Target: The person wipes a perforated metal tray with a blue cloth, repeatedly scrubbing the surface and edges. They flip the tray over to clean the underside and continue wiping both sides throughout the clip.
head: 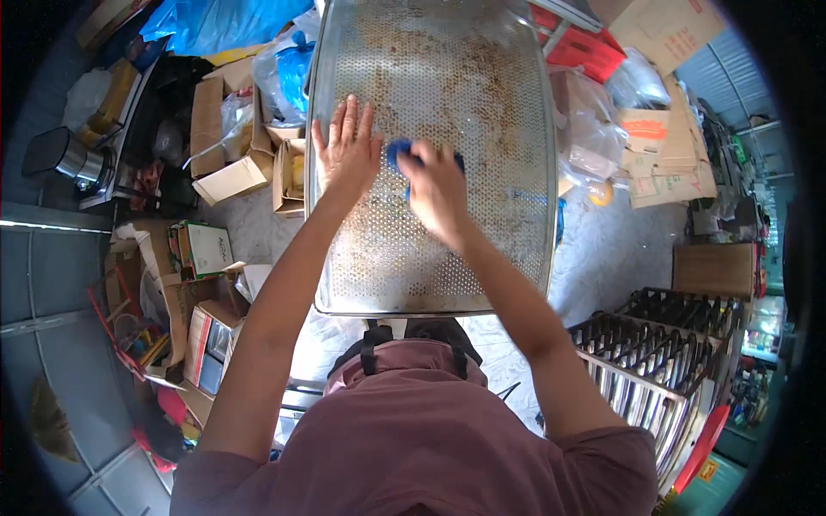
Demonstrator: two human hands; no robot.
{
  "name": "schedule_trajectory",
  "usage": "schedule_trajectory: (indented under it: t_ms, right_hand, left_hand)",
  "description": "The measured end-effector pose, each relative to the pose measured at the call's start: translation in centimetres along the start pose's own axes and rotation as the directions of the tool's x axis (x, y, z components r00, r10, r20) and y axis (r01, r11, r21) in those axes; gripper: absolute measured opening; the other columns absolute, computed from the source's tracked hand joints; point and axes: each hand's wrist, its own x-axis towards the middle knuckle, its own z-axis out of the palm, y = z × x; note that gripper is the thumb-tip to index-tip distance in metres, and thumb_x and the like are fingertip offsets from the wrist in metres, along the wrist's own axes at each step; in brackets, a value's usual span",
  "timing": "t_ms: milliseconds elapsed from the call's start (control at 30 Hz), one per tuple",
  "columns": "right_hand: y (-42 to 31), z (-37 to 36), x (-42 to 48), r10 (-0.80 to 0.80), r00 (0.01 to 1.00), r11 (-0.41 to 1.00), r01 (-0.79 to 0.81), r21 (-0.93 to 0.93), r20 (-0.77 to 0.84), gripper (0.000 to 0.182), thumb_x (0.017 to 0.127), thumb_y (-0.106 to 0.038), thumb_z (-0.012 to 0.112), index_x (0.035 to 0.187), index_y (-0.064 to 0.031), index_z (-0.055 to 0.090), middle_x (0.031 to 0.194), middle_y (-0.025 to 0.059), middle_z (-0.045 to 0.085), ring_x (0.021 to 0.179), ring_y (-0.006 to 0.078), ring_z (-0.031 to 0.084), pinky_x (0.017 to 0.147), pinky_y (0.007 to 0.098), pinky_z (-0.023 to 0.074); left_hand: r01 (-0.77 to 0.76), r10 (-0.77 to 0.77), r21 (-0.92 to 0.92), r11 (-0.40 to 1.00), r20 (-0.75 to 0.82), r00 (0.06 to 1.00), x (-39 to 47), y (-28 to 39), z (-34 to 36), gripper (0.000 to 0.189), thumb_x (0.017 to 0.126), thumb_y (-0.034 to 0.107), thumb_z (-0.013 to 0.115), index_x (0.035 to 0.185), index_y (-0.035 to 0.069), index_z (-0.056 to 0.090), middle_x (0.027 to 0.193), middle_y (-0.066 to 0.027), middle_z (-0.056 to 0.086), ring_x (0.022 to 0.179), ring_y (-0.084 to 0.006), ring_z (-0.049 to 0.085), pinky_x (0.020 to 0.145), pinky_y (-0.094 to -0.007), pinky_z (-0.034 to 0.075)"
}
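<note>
A large perforated metal tray (pixel 503 213) with a raised rim lies in front of me, its surface marked with brown stains. My left hand (pixel 348 148) rests palm down on the tray's left part, fingers spread, with nothing in it. Near the tray's middle, my right hand (pixel 435 187) grips a blue cloth or scrubbing pad (pixel 400 153) against the metal. That hand is slightly blurred, and it covers much of the blue thing.
Opened cardboard boxes (pixel 233 180) and plastic bags stand left of the tray. On the right are a wrapped bundle (pixel 587 122), flattened cardboard (pixel 671 174) and, lower down, a metal rack (pixel 645 380) with several upright parts.
</note>
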Motion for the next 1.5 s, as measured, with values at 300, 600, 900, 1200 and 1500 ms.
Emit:
schedule_trajectory:
  t_ms: [300,600,900,1200,1500]
  right_hand:
    - [-5.2,-4.0,-18.8,0.012,0.986,0.997,-0.024,0.070,0.164,0.038,0.077,-0.007,0.063,0.114,-0.0106,0.069,0.120,0.0054,0.055,0.095,0.0296,0.054,0.081,0.0420,0.0474]
    - [-3.3,0.1,-5.1,-0.087,0.995,0.995,0.089,-0.044,0.041,0.043,0.077,-0.004,0.067,0.119,-0.0086,0.063,0.122,0.0080,0.055,0.100,0.0314,0.054,0.085,0.0446,0.0462]
    - [4.3,8.1,22.3,-0.050,0.935,0.963,-0.047,-0.264,-0.351,0.017,0.086,-0.015,0.062,0.100,-0.0080,0.068,0.111,0.0087,0.059,0.102,0.0325,0.056,0.087,0.0495,0.0443]
    - [2.7,7.1,19.0,-0.107,0.937,0.984,0.053,-0.167,-0.334,0.014,0.084,-0.013,0.061,0.094,-0.0051,0.065,0.106,0.0103,0.058,0.097,0.0332,0.058,0.076,0.0469,0.0531]
    - [-8.0,1.1,-8.2,-0.172,0.979,0.983,0.164,0.085,0.109,0.035,0.080,-0.012,0.062,0.114,-0.0067,0.066,0.108,0.0068,0.056,0.094,0.0283,0.054,0.075,0.0406,0.0503]
  left_hand:
    - [-0.147,0.109,-0.298,0.943,-0.140,0.984,3.2,-4.2,-0.6,0.039,0.090,0.012,0.057,0.120,0.031,0.071,0.123,0.0041,0.062,0.109,-0.0264,0.054,0.101,-0.0441,0.037]
    - [-0.144,0.038,-0.500,0.854,-0.216,0.976,2.6,-4.8,0.7,0.047,0.079,-0.001,0.057,0.117,0.022,0.073,0.124,0.0000,0.065,0.113,-0.0260,0.055,0.102,-0.0430,0.038]
    - [-0.100,0.049,-0.410,0.907,-0.133,0.990,3.1,-3.5,-1.3,0.066,0.080,-0.004,0.053,0.141,0.020,0.055,0.121,-0.0052,0.064,0.105,-0.0296,0.055,0.100,-0.0451,0.039]
    - [-0.004,-0.078,-0.568,0.823,-0.120,0.990,3.6,-4.3,-1.0,0.055,0.100,0.009,0.047,0.153,0.022,0.037,0.117,-0.0039,0.068,0.105,-0.0274,0.058,0.100,-0.0448,0.038]
    - [-0.097,0.077,-0.153,0.983,-0.133,0.988,3.6,-3.2,-0.8,0.036,0.097,0.040,0.054,0.129,0.026,0.065,0.117,0.0019,0.060,0.112,-0.0270,0.053,0.102,-0.0482,0.038]
